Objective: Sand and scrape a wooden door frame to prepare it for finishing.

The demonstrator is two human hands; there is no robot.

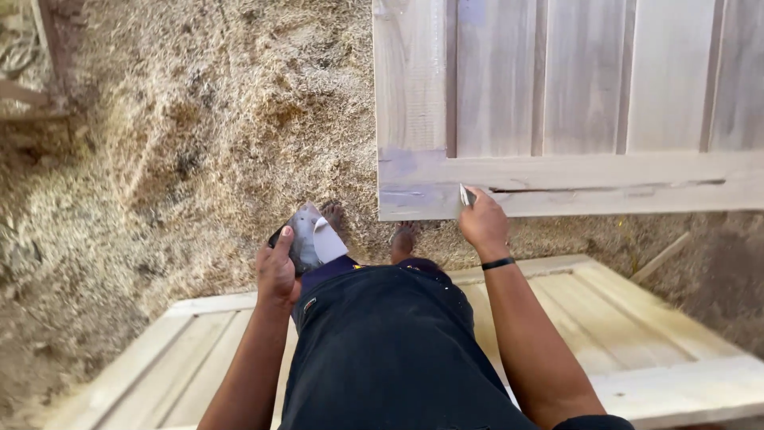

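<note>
A pale wooden panelled door (573,103) fills the upper right, with a long crack along its bottom rail. My right hand (481,223) presses a small putty knife (465,195) against that rail near its left end. My left hand (277,271) is closed on a dark flat board (306,239) smeared with grey filler, held at hip height to the left of my body. My dark trousers and bare feet (402,239) are visible below.
Thick wood shavings and sawdust (199,143) cover the ground. Another panelled wooden door (637,342) lies flat beneath and behind me. A thin wood strip (660,256) lies on the ground at the right. Timber pieces (32,87) sit at the upper left.
</note>
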